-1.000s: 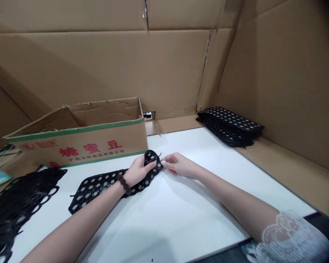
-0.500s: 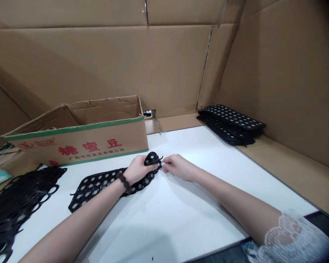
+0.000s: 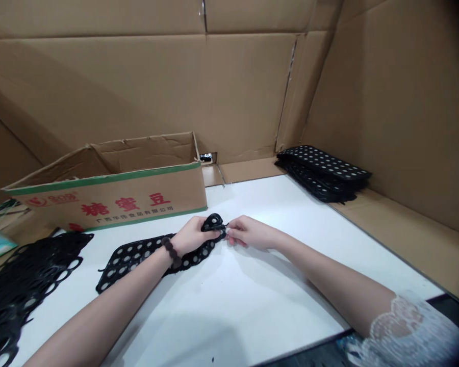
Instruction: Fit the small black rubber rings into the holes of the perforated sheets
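Observation:
A black sheet with rows of round pale spots (image 3: 128, 256) lies on the white table, its right end curled up. My left hand (image 3: 191, 235), with a dark beaded bracelet at the wrist, is closed round that curled end, thumb on top. My right hand (image 3: 248, 232) pinches at the same end, fingertips pressed together against the sheet's edge beside my left thumb. A thin black strand sticks out between the two hands. Whatever small part sits inside the right fingertips is hidden.
An open cardboard box (image 3: 110, 199) with red lettering stands behind. Black ring-patterned sheets (image 3: 26, 280) lie at left. A stack of spotted black sheets (image 3: 325, 171) rests at the back right. Cardboard walls (image 3: 145, 86) enclose the white table (image 3: 275, 306).
My right hand has shifted very slightly, its lower fingers now showing more below the pinch. My left hand keeps its hold, and the sheet stays almost where it was.

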Demonstrator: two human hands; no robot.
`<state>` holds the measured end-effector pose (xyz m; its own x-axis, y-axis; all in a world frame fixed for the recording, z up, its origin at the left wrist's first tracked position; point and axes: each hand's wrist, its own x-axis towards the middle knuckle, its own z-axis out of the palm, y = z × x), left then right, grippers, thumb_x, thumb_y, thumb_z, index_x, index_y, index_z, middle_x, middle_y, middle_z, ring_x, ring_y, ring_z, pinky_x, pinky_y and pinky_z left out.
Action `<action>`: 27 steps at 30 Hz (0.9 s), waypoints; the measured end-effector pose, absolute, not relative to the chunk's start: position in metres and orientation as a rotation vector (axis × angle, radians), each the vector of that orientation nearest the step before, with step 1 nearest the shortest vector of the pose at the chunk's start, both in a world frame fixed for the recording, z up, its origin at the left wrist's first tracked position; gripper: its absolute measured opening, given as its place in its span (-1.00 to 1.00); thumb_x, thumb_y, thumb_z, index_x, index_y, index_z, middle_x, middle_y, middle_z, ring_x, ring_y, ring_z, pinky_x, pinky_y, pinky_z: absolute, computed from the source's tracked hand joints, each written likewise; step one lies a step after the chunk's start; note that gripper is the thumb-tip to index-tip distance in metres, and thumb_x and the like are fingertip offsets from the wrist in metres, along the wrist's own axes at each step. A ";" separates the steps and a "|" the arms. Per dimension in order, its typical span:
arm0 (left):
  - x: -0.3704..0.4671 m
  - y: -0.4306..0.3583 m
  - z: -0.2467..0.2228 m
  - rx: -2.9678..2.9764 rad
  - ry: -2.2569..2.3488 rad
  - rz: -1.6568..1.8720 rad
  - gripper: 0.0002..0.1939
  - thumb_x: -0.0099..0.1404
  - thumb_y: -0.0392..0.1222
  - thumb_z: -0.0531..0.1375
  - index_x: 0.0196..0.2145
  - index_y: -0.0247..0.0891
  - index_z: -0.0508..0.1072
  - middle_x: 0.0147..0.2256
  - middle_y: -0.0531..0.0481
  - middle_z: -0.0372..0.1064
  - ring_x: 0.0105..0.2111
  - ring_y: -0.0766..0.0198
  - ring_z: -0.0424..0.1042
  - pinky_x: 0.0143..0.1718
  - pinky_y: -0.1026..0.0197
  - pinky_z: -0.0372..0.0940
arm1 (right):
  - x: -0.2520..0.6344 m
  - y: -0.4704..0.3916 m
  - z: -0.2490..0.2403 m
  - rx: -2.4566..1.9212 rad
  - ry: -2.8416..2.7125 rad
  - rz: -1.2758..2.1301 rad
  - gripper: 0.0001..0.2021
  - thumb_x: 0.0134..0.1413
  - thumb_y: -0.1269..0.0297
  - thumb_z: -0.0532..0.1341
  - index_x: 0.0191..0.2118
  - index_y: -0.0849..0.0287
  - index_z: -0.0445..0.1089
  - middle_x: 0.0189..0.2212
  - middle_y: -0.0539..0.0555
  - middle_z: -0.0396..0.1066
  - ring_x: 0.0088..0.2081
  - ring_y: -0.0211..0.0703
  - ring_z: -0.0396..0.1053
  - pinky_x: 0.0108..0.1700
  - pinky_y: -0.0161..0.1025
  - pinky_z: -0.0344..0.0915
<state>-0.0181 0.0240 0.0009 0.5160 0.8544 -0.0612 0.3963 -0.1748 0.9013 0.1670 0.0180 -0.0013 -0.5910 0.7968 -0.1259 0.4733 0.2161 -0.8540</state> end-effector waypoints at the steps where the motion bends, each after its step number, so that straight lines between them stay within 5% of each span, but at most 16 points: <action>1: -0.018 0.024 0.001 1.774 1.038 0.581 -0.80 0.04 -0.12 0.15 -0.49 -0.34 0.36 -0.55 0.12 0.27 -0.53 0.39 0.20 -0.47 0.36 0.08 | 0.167 0.018 0.000 -1.179 -2.146 1.345 -0.78 0.06 0.31 -0.03 -0.47 0.28 0.28 -0.53 0.02 0.33 -0.65 -0.44 0.10 -0.58 -0.43 0.08; 22: -0.022 0.026 0.003 1.713 0.875 0.503 -0.84 0.06 -0.18 0.14 -0.44 -0.34 0.38 -0.39 0.02 0.38 -0.38 0.32 0.30 -0.31 0.30 0.15 | 0.173 0.018 -0.002 -1.010 -2.015 1.661 -0.76 0.02 0.19 0.05 -0.44 0.29 0.29 -0.60 -0.05 0.18 -0.64 -0.44 0.02 -0.65 -0.45 -0.06; 27: -0.022 0.026 0.003 1.795 0.948 0.500 -0.81 0.04 -0.13 0.13 -0.49 -0.34 0.34 -0.51 0.07 0.31 -0.48 0.34 0.26 -0.44 0.33 0.12 | 0.172 0.017 0.003 -1.118 -2.170 1.435 -0.77 0.03 0.26 0.01 -0.50 0.28 0.29 -0.66 -0.06 0.15 -0.64 -0.43 0.02 -0.60 -0.44 -0.01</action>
